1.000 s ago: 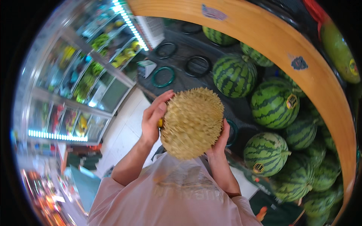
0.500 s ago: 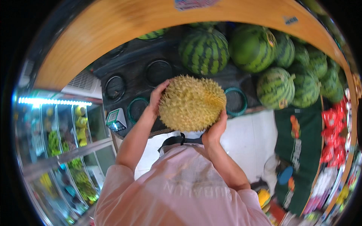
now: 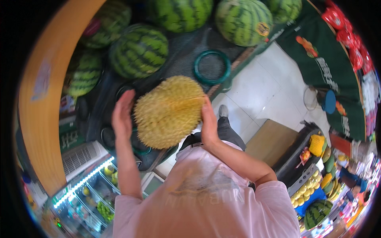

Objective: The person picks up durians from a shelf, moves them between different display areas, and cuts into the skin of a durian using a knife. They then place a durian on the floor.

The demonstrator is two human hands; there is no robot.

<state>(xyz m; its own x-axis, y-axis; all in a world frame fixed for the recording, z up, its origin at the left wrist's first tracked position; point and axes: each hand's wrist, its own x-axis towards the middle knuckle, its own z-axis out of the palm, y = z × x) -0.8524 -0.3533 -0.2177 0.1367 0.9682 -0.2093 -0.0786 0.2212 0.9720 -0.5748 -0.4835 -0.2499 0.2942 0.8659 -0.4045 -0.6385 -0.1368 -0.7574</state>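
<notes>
A large yellow, spiky durian (image 3: 170, 113) is between my two hands, over the front edge of the dark display stand. My right hand (image 3: 209, 123) presses on its right side, thumb and fingers partly hidden behind it. My left hand (image 3: 124, 115) stands beside its left side with fingers stretched out, a narrow gap showing between palm and spines. Whether the durian rests on the stand cannot be seen. A dark green ring (image 3: 212, 67) lies on the stand just beyond it, and another green ring (image 3: 141, 146) shows partly under its lower left.
Several watermelons (image 3: 139, 50) sit along the back of the stand, below a wooden board (image 3: 41, 99). Left is a lit fruit cooler (image 3: 91, 194). Right are the tiled floor (image 3: 258, 89), a brown board (image 3: 272, 142), a blue-topped stool (image 3: 328, 101) and more fruit (image 3: 305, 194).
My view has swung round, so the watermelons appear further left. The durian has turned, with its yellow seam facing right. My left hand has come off its side; my right hand stays on it.
</notes>
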